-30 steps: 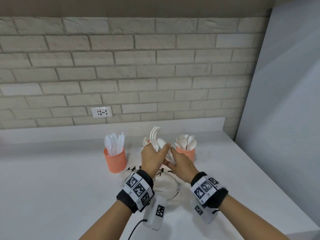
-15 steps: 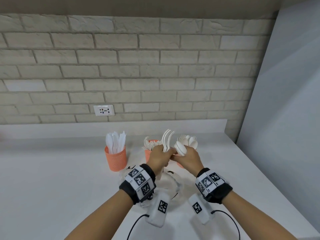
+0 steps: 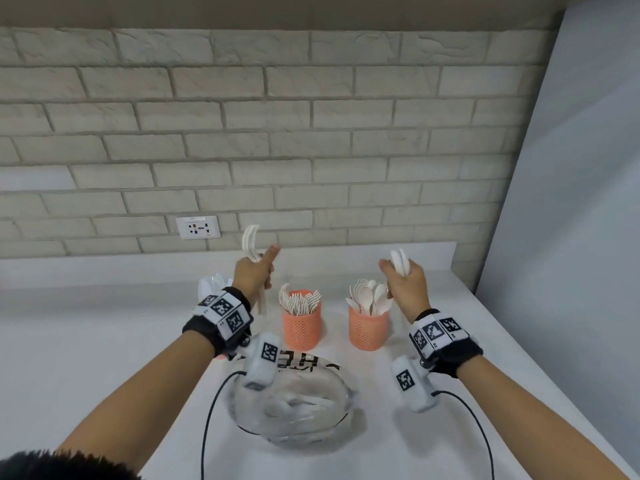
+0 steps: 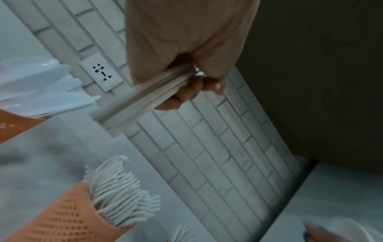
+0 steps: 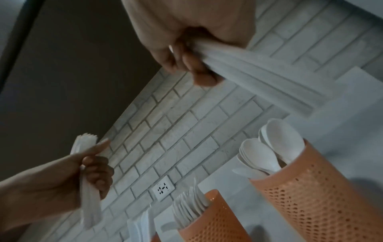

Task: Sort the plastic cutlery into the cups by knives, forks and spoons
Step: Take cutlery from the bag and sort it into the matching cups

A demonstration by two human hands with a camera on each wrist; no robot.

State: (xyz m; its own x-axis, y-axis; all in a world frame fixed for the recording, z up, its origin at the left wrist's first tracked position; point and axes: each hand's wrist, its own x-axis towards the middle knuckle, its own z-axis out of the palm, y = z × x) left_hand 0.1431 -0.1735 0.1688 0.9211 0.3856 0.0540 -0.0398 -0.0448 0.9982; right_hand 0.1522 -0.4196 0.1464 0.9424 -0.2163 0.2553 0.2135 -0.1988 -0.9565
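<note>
Gripping forks (image 3: 250, 244), left hand (image 3: 252, 274); right hand (image 3: 406, 285) grips spoons (image 3: 400, 262).

Three cups were set in a row on the tabletop (image 3: 104, 341) before the brick wall (image 3: 311, 150): the knife cup (image 4: 12, 124) at the left (largely hidden behind the left wrist in the head view), the fork cup (image 3: 300, 327) in the middle, the spoon cup (image 3: 367, 329) at the right. A bowl (image 3: 294, 410) of loose cutlery was placed nearer the person, in front of the fork cup. A wall socket (image 3: 197, 227) was mounted behind, above the knife cup.
</note>
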